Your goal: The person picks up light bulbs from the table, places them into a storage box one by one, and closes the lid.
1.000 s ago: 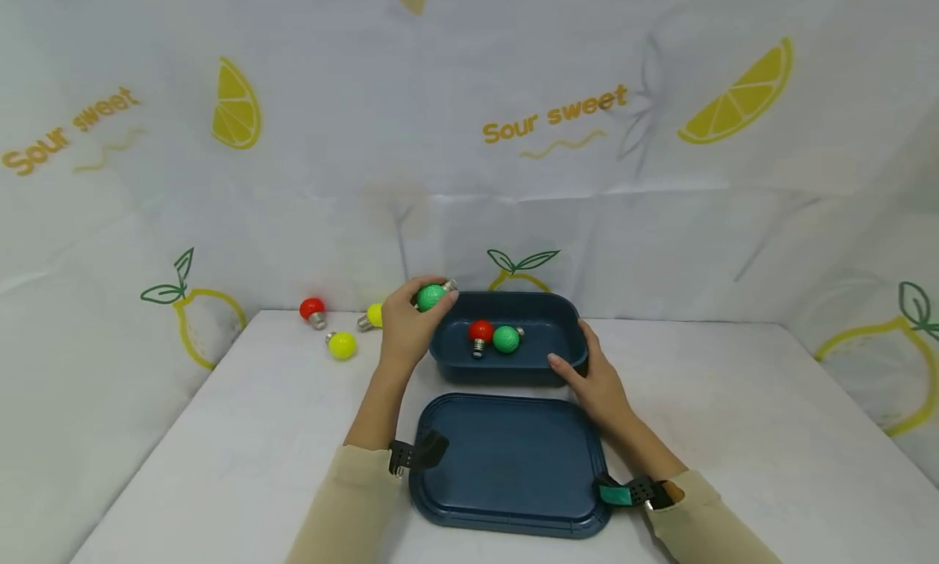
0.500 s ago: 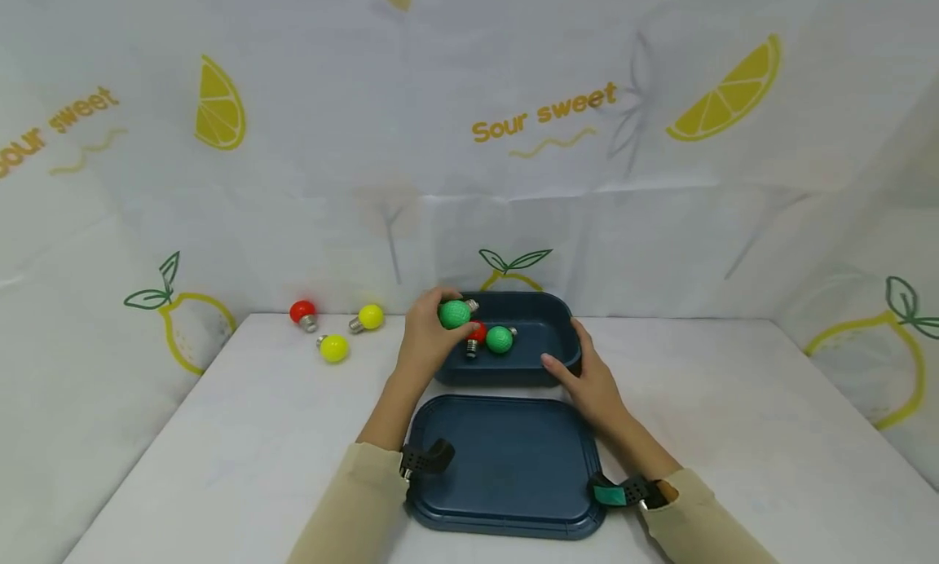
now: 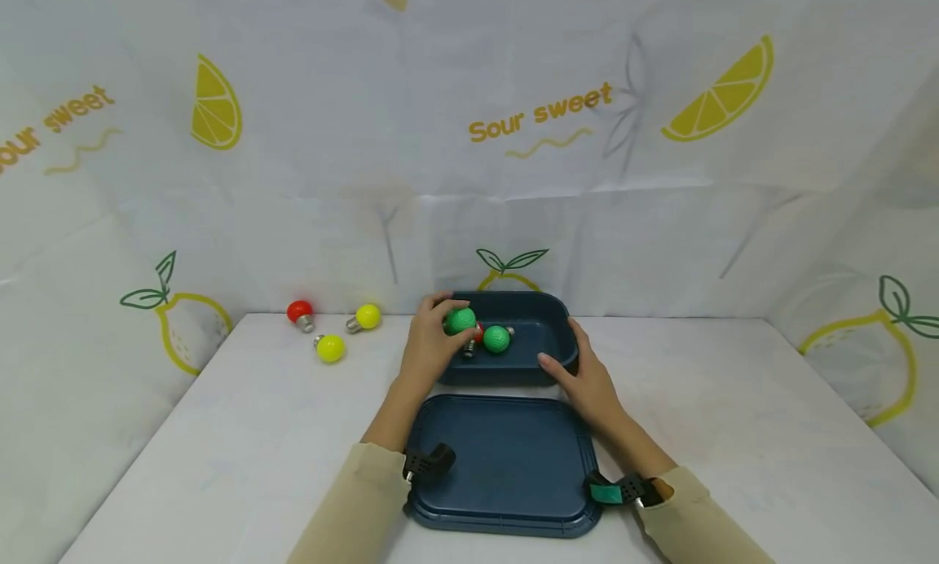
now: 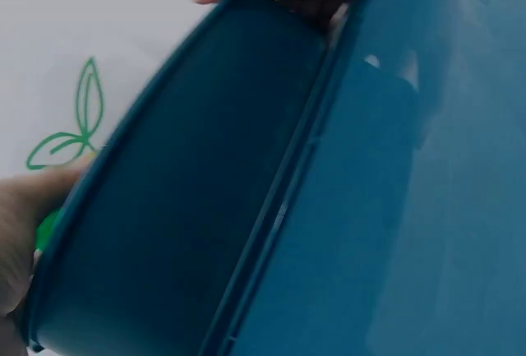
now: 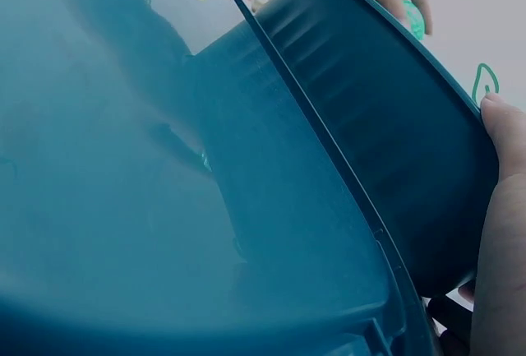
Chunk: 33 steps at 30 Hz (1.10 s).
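Observation:
My left hand [image 3: 427,340] is over the left end of a dark blue box [image 3: 506,375]. Between its thumb and fingertips it holds a green light bulb [image 3: 461,320], whose round part also shows above the rim in the right wrist view. Inside the box lie another green bulb [image 3: 496,339] and a red bulb [image 3: 479,332], partly hidden by the thumb and the green bulbs. My right hand [image 3: 592,385] grips the box's right end, thumb at the rim and fingers on the outer wall. In the right wrist view that thumb [image 5: 503,122] stands at the rim.
A flat dark blue lid [image 3: 506,466] lies in front of the box, under both wrists. On the white table to the left are a red bulb [image 3: 299,312] and two yellow bulbs, one [image 3: 331,348] nearer than the other [image 3: 368,316]. A white printed cloth hangs behind.
My left hand has carried the green bulb rightward and down into the box's left end, and the bulb's metal base no longer points right. My right hand stays on the box.

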Available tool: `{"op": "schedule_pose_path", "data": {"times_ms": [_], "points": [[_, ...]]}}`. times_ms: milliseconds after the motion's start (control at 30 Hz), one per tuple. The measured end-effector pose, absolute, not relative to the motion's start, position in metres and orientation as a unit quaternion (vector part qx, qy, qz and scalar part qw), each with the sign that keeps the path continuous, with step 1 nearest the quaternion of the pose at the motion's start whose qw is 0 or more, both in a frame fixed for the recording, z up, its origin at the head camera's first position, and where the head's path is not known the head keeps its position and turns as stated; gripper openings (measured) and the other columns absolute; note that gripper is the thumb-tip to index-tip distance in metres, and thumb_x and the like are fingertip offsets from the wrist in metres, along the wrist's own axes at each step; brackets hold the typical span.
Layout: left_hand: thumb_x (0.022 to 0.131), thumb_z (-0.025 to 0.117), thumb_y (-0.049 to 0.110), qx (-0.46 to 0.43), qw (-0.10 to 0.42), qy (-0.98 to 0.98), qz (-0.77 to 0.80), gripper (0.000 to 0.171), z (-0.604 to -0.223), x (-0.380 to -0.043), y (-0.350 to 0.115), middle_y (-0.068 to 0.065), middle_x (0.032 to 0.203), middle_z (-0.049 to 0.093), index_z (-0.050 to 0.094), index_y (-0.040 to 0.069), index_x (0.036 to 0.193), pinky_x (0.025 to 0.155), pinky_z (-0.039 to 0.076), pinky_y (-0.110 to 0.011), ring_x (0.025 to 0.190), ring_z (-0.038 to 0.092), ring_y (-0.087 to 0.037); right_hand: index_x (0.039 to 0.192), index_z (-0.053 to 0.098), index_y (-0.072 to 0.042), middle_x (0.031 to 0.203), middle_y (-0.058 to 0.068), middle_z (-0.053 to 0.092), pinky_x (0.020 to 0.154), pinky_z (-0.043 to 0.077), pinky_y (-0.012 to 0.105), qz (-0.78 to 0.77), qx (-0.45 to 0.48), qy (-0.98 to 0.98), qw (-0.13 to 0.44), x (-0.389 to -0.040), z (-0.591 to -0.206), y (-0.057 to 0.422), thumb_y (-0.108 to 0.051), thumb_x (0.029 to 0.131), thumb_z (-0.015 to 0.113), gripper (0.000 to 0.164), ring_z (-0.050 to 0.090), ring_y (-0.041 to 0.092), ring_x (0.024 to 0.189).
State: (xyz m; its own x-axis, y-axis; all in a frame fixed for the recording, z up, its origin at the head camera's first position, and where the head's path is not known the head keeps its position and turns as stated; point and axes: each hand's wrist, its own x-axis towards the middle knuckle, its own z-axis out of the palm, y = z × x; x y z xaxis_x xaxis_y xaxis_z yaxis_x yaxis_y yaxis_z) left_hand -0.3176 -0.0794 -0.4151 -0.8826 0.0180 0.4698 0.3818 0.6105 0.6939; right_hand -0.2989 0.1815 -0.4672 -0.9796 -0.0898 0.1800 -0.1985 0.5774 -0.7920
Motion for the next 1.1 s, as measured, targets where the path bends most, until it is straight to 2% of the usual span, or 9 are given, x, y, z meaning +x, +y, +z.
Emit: {"op": "schedule_pose_path", "data": {"times_ms": [100,333,567,800,1100], "points": [[0.082,0.084,0.016,-0.098,0.232,-0.868,-0.428,0.048,-0.4172,-0.3185,-0.0794,-0.017,0.132,0.056,0.07,0.011,0.127,0.096,0.058,-0.042,0.115,0.062,-0.034,0.164,0.006,-0.024,0.168,0.019,0.021,0.12,0.026,0.066,0.452,0.082,-0.886,0.059,-0.2991,-0.4668,0.1819,-0.054,0.098,0.057,0.089,0.028,0.043,0.152],[0.082,0.085,0.019,-0.112,0.228,-0.883,-0.394,0.046,-0.4169,-0.318,-0.0787,-0.01,0.125,0.071,0.072,0.01,0.125,0.096,0.057,-0.041,0.113,0.068,-0.028,0.164,0.006,-0.024,0.168,0.019,0.02,0.12,0.026,0.065,0.453,0.078,-0.886,0.058,-0.2971,-0.4668,0.1826,-0.055,0.097,0.057,0.09,0.027,0.043,0.153],[0.084,0.083,0.015,-0.14,0.189,-0.903,-0.359,0.042,-0.4147,-0.3174,-0.0762,-0.009,0.127,0.071,0.071,0.012,0.125,0.091,0.058,-0.039,0.104,0.068,-0.024,0.164,0.007,-0.024,0.168,0.018,0.021,0.12,0.026,0.065,0.455,0.079,-0.885,0.062,-0.2982,-0.4676,0.1819,-0.054,0.097,0.058,0.089,0.028,0.042,0.153],[0.081,0.084,0.01,-0.145,0.175,-0.912,-0.34,0.04,-0.4131,-0.3203,-0.0755,-0.009,0.124,0.072,0.073,0.01,0.12,0.099,0.056,-0.041,0.116,0.067,-0.026,0.164,0.008,-0.024,0.168,0.018,0.022,0.121,0.026,0.064,0.459,0.078,-0.883,0.061,-0.2993,-0.4672,0.1802,-0.054,0.097,0.059,0.089,0.028,0.041,0.153],[0.082,0.084,0.01,-0.125,0.132,-0.925,-0.334,0.041,-0.41,-0.3206,-0.0729,-0.009,0.126,0.072,0.073,0.011,0.121,0.1,0.055,-0.043,0.119,0.066,-0.027,0.164,0.008,-0.023,0.168,0.018,0.021,0.121,0.026,0.064,0.459,0.081,-0.882,0.065,-0.2979,-0.4665,0.1818,-0.053,0.098,0.058,0.089,0.027,0.042,0.153]]}}
